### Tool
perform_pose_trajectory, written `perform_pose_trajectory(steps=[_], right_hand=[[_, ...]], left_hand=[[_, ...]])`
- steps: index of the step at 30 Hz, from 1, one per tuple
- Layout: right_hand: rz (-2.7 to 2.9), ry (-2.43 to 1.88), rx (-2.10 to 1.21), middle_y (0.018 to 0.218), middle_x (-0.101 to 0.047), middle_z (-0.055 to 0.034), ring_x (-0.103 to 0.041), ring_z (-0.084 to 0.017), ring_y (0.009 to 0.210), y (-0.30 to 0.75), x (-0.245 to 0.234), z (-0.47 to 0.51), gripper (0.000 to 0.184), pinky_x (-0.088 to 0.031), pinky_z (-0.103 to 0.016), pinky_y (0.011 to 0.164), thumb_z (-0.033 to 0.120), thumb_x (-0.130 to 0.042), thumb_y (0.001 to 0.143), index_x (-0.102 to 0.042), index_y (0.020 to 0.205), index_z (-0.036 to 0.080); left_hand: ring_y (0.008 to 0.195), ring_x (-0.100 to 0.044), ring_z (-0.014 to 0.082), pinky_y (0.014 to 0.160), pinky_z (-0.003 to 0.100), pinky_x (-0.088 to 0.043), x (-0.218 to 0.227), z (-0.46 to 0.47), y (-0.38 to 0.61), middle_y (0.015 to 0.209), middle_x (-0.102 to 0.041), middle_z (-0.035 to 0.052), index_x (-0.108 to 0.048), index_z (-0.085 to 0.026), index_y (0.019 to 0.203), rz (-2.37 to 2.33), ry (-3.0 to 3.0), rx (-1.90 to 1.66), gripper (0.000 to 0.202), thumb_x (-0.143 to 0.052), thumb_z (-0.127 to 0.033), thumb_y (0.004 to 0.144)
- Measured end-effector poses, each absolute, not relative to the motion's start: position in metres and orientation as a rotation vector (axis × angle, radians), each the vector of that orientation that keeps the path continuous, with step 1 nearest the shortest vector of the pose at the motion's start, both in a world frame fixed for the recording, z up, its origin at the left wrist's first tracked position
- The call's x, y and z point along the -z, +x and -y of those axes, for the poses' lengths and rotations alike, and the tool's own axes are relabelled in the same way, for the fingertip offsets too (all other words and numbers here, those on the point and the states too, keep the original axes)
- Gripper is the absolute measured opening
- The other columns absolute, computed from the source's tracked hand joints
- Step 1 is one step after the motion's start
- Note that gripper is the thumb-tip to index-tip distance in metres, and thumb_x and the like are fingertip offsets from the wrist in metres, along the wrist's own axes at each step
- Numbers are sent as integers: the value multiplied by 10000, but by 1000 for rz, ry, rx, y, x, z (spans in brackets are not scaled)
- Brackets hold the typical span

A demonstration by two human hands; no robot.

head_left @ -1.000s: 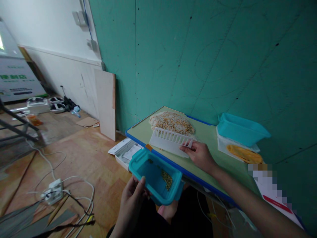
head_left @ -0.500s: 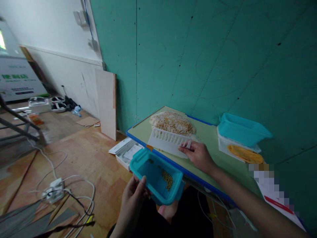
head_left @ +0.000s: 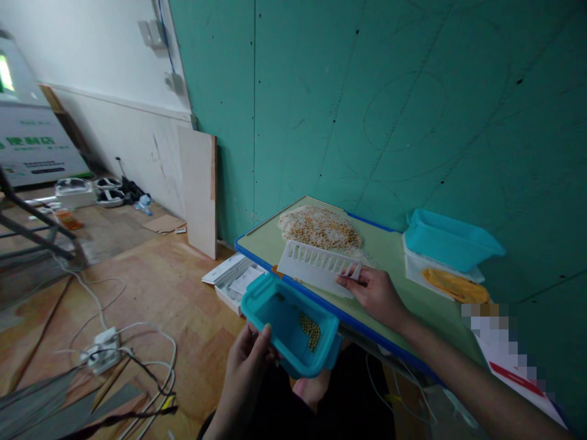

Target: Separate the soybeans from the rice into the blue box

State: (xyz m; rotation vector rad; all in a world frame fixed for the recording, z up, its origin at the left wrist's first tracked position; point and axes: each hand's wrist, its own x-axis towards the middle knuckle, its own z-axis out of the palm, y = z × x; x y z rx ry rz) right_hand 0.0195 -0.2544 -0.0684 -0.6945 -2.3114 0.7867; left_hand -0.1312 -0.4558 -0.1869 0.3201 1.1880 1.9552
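My left hand (head_left: pixel 245 366) is closed round the near end of a teal plastic box (head_left: pixel 268 308), holding it just below the table's blue front edge (head_left: pixel 321 299). A small clump of yellow beans (head_left: pixel 312 331) lies in the box's bottom. My right hand (head_left: pixel 373 292) grips the right end of a white slotted plastic panel (head_left: pixel 314 266) that lies on the green tabletop (head_left: pixel 389 256) near the edge above the box. Behind the panel spreads a pile of mixed beans and grains (head_left: pixel 318 226).
A second teal box (head_left: pixel 449 241) sits on a white tray holding a yellow item (head_left: pixel 454 286) at the table's right. A wooden board (head_left: pixel 199 189) leans on the green wall. An open white case (head_left: pixel 232 281), cables and a power strip (head_left: pixel 103 351) lie on the wood floor.
The view has shifted slightly. My right hand and the white panel have edged a little to the right along the table; the teal box stays held in place.
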Motion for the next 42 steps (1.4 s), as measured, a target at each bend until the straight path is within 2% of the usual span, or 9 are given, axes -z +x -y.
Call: perform_pose_trajectory(steps=[11,14,18,22,25,29,31,35,42], right_hand=[[2323,-696,-680,816,-741,-31,-697,-174,763,27,76,269,188,-500,-254,677,335,-614,869,-718,846,180],[2345,-637,-539,820,-746,-39,-705,-175,745,29,83,273,191,-492,-245,649,333,-599,886,-709,869,179],[2401,-483,-236,719,-726,-29,-675,-152,597,24,91,282,188,-454,-240,572,301,-553,919,-687,902,170],[2444,-306,-32,684,-701,-8,-652,-135,573,8,93,293,161,-435,-236,563,167,-497,921,-644,985,166],[2483,-257,134,721,-700,-36,-652,-142,611,-11,94,303,223,-446,-241,571,88,-438,895,-613,1024,137],[2624,-317,433,821,-699,-118,-655,-167,677,-41,92,322,256,-454,-251,550,75,-371,908,-604,1012,102],[2664,-385,541,809,-691,-144,-656,-192,663,-53,89,330,275,-446,-265,509,79,-355,913,-602,1035,77],[2676,-506,566,804,-682,-178,-660,-220,639,-63,84,340,285,-441,-282,475,74,-361,897,-595,1056,42],[2710,-632,577,744,-671,-124,-649,-199,587,-35,78,332,209,-401,-267,459,63,-395,877,-585,959,94]], left_hand=[[505,-566,109,494,209,-445,185,455,-126,572,-601,-27,-589,-182,758,-1156,375,-1965,242,-693,-394,814],[503,-562,108,489,209,-440,184,456,-124,573,-595,-32,-583,-187,755,-1122,381,-1976,233,-691,-383,818],[508,-562,106,494,206,-437,185,457,-123,581,-597,-30,-595,-181,768,-1138,386,-1974,229,-687,-383,823],[502,-551,100,498,204,-436,184,456,-123,570,-592,-34,-592,-177,755,-1109,344,-1977,241,-712,-381,799],[479,-543,99,485,200,-425,185,455,-123,551,-595,-39,-581,-181,747,-1123,310,-1979,261,-732,-391,776],[474,-549,107,491,205,-431,191,454,-125,545,-606,-40,-577,-183,732,-1156,322,-1985,275,-756,-392,748],[484,-562,112,495,206,-437,193,454,-127,565,-623,-34,-585,-183,744,-1160,327,-1967,269,-756,-392,748],[466,-552,112,468,198,-423,191,453,-129,545,-614,-35,-594,-181,731,-1180,347,-1975,283,-773,-400,723],[446,-542,104,457,199,-432,185,452,-128,531,-600,-39,-576,-180,694,-1179,258,-1963,333,-809,-416,661]])
